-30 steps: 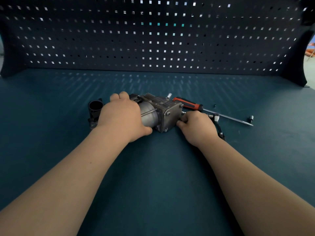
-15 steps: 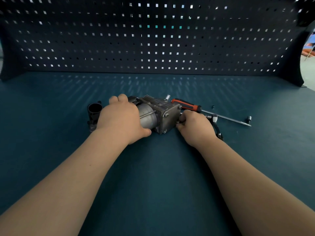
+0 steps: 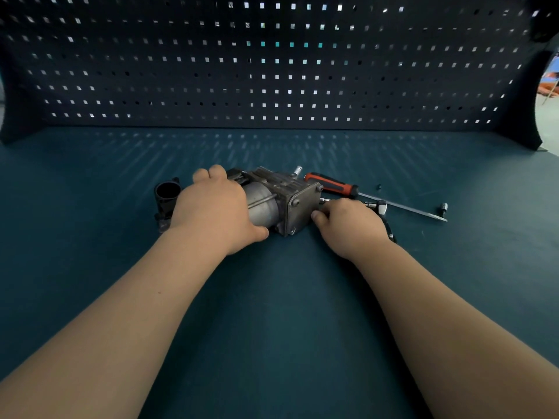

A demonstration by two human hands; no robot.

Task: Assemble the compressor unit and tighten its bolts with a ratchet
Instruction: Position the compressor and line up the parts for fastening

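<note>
The person's left grip (image 3: 214,210) was clasped over the barrel of the grey metal compressor unit (image 3: 281,204), which lay on its side in the middle of the teal worktop (image 3: 272,313). I took that as steadying it against rolling. The right grip (image 3: 348,222) had its fingers curled at the square end plate, by a small bright bolt (image 3: 322,200); whether it pinched the bolt I could not tell. The chrome ratchet (image 3: 381,207) lay partly beneath that grip, handy. The short black open tube (image 3: 167,192) on the left showed only shadow inside.
</note>
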